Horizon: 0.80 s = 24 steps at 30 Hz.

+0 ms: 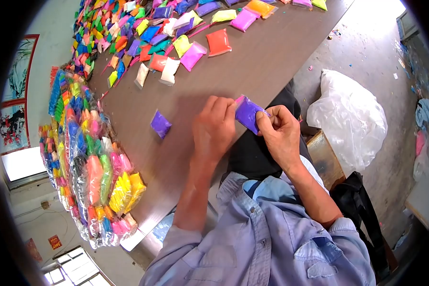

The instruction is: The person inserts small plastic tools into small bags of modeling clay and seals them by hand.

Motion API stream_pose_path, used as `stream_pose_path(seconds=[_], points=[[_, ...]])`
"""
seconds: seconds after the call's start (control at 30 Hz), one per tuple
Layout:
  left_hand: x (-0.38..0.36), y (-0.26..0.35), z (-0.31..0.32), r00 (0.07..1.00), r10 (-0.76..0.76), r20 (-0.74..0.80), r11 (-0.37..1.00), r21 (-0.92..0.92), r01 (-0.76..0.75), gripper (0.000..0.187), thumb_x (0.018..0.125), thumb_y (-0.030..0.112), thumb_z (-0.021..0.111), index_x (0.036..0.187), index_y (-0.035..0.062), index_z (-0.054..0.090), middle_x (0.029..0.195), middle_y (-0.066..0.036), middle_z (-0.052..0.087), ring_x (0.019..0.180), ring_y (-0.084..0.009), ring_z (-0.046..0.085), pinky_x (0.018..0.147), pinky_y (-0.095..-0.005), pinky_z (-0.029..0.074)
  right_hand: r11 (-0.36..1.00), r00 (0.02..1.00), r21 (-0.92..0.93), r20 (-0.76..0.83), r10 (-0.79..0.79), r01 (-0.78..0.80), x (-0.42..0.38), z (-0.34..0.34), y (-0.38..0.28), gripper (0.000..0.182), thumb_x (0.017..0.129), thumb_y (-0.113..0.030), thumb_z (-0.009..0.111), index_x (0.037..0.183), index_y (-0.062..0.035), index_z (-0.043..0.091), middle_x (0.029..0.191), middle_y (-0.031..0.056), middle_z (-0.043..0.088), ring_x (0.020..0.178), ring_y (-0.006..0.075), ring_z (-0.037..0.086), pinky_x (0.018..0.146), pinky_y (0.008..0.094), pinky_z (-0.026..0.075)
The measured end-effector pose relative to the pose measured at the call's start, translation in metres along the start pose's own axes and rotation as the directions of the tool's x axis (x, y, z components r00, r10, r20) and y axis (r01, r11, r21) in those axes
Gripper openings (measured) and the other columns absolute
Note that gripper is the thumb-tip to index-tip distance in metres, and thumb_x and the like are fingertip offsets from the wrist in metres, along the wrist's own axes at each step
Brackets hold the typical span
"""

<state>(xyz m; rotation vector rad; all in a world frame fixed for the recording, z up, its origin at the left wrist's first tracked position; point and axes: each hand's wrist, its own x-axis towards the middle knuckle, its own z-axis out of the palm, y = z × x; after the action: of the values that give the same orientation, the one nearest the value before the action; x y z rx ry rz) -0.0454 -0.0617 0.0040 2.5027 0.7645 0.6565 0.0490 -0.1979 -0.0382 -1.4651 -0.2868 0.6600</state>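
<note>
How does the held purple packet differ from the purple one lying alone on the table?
The held packet is pinched in the right hand; the loose packet lies on the table. The held packet looks larger in view than the loose packet. Both are purple, in clear wrapping.

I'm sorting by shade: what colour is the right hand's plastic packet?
The plastic packet in the right hand is purple, clearest in the head view.
</note>
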Motion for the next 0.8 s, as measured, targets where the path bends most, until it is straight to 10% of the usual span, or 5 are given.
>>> stream_pose_path(seconds=[0.8], points=[[0.014, 0.001, -0.001, 0.992, 0.089, 0.084, 0.987, 0.126, -0.099, 0.008, 0.097, 0.011, 0.074, 0.094, 0.0087, 0.066, 0.092, -0.009, 0.067, 0.077, -0.0364, 0.071, 0.063, -0.0471, 0.054, 1.000, 1.000, 0.021, -0.022, 0.009, -0.009, 0.001, 0.001, 0.005, 0.021, 0.097, -0.012, 0.077, 0.087, 0.0009, 0.063, 0.065, -0.0009, 0.063, 0.060, 0.0023, 0.055, 0.055, 0.0224, 0.044]])
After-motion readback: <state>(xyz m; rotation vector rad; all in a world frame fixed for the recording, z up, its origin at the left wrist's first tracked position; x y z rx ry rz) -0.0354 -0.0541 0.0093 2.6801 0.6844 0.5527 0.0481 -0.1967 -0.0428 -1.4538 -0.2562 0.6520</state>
